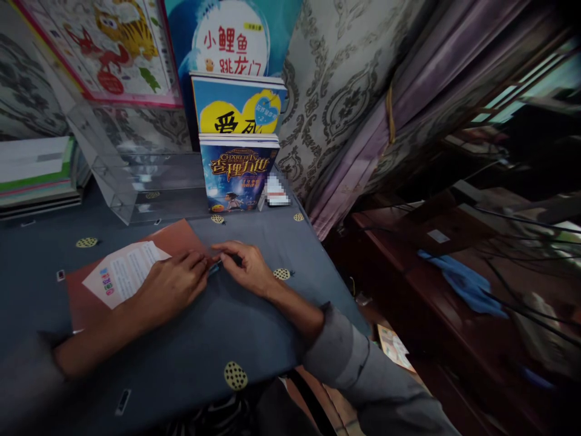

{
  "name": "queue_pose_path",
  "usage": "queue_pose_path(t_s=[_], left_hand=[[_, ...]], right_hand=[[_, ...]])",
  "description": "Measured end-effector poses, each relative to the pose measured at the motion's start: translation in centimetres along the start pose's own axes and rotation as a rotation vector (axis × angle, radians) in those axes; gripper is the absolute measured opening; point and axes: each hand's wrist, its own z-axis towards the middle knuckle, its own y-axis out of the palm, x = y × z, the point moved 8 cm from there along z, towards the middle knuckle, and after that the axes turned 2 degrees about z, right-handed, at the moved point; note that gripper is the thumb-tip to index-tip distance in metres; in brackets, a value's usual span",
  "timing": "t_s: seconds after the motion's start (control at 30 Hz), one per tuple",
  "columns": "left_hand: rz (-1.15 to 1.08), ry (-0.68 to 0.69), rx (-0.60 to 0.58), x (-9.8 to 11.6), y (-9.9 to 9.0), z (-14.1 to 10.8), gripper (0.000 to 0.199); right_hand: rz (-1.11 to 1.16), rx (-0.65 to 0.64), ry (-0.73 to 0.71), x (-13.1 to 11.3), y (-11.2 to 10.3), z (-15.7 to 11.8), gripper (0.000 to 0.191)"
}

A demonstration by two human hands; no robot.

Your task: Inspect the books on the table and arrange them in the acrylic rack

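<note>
Head view. Backdrop: one wall (pixel 336 72), scroll-patterned; one purple curtain (pixel 408 103), gathered by a tie. Surface: blue-grey tablecloth (pixel 236 339), pineapple print. Upon it, a clear rack (pixel 102 175), upright books (pixel 236 181) and a book stack (pixel 40 175).

Item: brown booklet (pixel 181 235), pale printed panel, lying flat before the rack, partly beneath the left hand (pixel 170 284). Left fingers: bent over its right end; whether they pinch it, cannot tell. Right hand (pixel 249 266): thumb and forefinger drawn together beside that end, at a small dark bluish object (pixel 215 266); dim and blurred, so its nature and any firm grip remain uncertain.

Handling, as judged: light, thin, fairly flexible; corners liable to crease, cover perhaps slippery. Best hold: the outer left edge, or both short ends. Margins: rack and upright books limit the far side; table edge slopes away beyond the right forearm; more room for sliding lies nearer the body.
</note>
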Motion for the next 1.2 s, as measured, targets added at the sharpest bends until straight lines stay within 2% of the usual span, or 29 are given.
queue_pose_path(t_s=[0.13, 0.23, 0.33, 0.47, 0.57, 0.63, 0.73, 0.9, 1.0, 1.1, 1.2], left_hand=[[-0.014, -0.003, -0.017, 0.3, 0.1, 0.1, 0.027], [-0.076, -0.015, -0.067, -0.8, 0.4, 0.0, 0.029], [-0.097, -0.073, -0.082, -4.2, 0.9, -1.0, 0.032], [-0.037, -0.283, -0.07, -10.8, 1.9, -4.2, 0.044], [-0.034, -0.296, -0.041, -12.5, 2.1, -6.0, 0.047], [-0.019, -0.29, -0.028, -12.2, 1.7, -6.4, 0.046], [-0.015, -0.29, -0.047, -10.7, 1.0, -5.6, 0.045], [-0.013, -0.329, -0.189, -8.8, 0.3, -3.2, 0.039], [0.002, -0.332, -0.243, -8.3, 0.3, -1.6, 0.035], [0.049, -0.293, -0.16, -8.1, 0.7, 0.2, 0.036], [0.059, -0.281, -0.051, -8.5, 2.2, 1.5, 0.04]], right_hand=[[-0.098, -0.108, -0.076, -0.3, 1.0, -0.2, 0.026], [-0.18, -0.163, -0.144, -0.6, 1.5, -0.4, 0.019], [-0.254, -0.254, -0.226, -1.1, 2.0, -0.6, 0.014], [-0.384, -0.354, -0.276, -1.2, 2.7, -0.8, 0.023], [-0.416, -0.355, -0.284, -1.0, 2.8, -0.8, 0.024], [-0.418, -0.342, -0.282, -0.9, 2.7, -0.7, 0.024], [-0.443, -0.313, -0.261, -0.6, 1.7, -0.6, 0.026], [-0.574, -0.25, -0.214, 0.7, -0.9, -0.2, 0.025], [-0.638, -0.216, -0.181, 1.2, -1.8, 0.0, 0.025], [-0.667, -0.178, -0.179, 0.9, -1.6, -0.2, 0.024], [-0.707, -0.133, -0.171, 0.4, -1.1, -0.5, 0.02]])
